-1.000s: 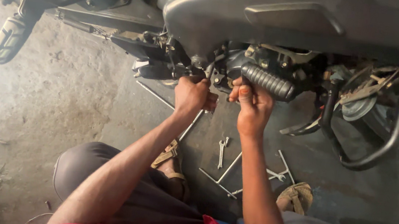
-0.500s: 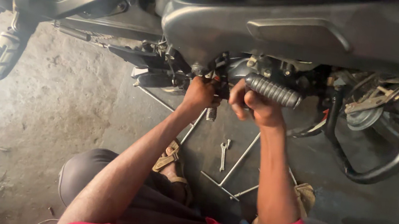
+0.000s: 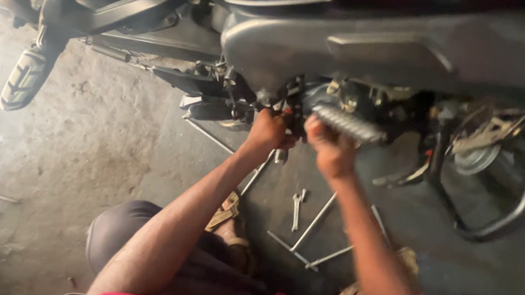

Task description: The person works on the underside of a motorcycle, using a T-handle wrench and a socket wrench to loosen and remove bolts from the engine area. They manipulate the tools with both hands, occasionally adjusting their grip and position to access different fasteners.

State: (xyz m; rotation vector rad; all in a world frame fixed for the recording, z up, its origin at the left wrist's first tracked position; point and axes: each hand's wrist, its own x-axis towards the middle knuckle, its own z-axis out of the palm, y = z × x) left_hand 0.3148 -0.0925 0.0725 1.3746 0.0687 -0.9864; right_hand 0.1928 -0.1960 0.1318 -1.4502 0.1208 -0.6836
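Both arms reach up under a dark motorcycle (image 3: 404, 58). My left hand (image 3: 269, 130) is closed around a small part or tool beside the engine; a thin metal rod (image 3: 258, 175) runs down from it toward the floor. My right hand (image 3: 328, 150) is closed just below the ribbed footrest (image 3: 347, 124), its fingers curled on something I cannot make out. The hands are close together, almost touching. The image is blurred.
A small wrench (image 3: 296, 209) and several long thin rods (image 3: 315, 236) lie on the concrete floor between my arms. A second ribbed footrest (image 3: 25, 77) hangs at the left. A curved black guard bar (image 3: 505, 215) stands at the right. My knees and sandals (image 3: 225, 212) are below.
The view has shifted, so the motorcycle sits lower and more to the right in frame. Both hands stay clenched at the same spot under the engine, now closer together.
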